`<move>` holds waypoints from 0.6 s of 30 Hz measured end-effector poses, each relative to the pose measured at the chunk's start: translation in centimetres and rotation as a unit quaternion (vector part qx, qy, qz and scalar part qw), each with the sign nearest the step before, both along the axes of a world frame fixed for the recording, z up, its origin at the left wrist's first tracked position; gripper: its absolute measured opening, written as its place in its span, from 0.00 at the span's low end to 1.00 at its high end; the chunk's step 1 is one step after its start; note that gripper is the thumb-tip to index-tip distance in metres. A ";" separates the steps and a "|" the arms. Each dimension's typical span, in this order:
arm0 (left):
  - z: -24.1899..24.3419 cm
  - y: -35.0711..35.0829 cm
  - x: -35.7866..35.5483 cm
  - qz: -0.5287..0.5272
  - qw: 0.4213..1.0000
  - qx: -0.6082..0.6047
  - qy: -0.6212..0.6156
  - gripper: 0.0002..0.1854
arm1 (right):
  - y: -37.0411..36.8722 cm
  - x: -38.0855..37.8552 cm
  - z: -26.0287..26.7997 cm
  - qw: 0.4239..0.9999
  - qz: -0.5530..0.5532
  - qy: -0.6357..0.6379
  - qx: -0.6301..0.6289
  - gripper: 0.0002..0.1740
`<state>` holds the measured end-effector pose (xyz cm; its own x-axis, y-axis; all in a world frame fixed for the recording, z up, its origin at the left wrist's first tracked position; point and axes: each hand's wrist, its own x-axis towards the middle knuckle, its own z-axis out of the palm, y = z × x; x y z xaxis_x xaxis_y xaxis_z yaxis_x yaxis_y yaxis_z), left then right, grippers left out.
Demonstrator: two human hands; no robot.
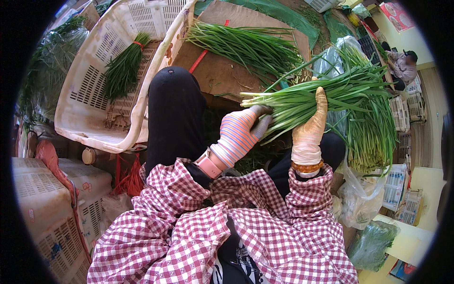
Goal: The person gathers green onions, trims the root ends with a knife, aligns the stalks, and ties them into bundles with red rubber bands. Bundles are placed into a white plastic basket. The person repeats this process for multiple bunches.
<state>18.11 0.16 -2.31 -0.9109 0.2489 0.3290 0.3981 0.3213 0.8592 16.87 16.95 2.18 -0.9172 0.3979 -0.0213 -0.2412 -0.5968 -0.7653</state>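
A loose bunch of garlic chives lies across my right hand, which wears a stained yellowish glove. Its thumb presses over the leaves, with the pale stem ends pointing left. My left hand, in a striped glove with grey fingertips, pinches at the stems near their cut ends; the exact hold is partly hidden. Beyond my hands, more garlic chives rest on a brown board, over a red tie strip. A big heap of garlic chives hangs by my right knee.
A white plastic crate at my left holds one chive bunch bound with a red tie. Red strips hang below it, near stacked crates. Plastic bags are at right. Another person sits farther off.
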 end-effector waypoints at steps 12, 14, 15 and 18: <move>-1.3 1.1 0.0 0.049 0.938 0.314 -0.140 0.23 | 0.1 -0.2 -0.7 1.000 -0.014 -0.009 0.018 0.23; -1.4 1.2 -0.3 0.054 0.936 0.328 -0.118 0.22 | 0.0 -0.3 -0.7 1.000 -0.017 -0.014 0.012 0.23; -1.5 1.0 -0.5 0.083 0.961 0.260 -0.051 0.21 | 0.0 -0.3 -0.7 1.000 -0.015 -0.017 0.009 0.23; -1.8 0.6 -1.1 0.139 0.984 0.094 0.067 0.18 | 0.0 -0.3 -0.7 1.000 -0.013 -0.018 0.006 0.23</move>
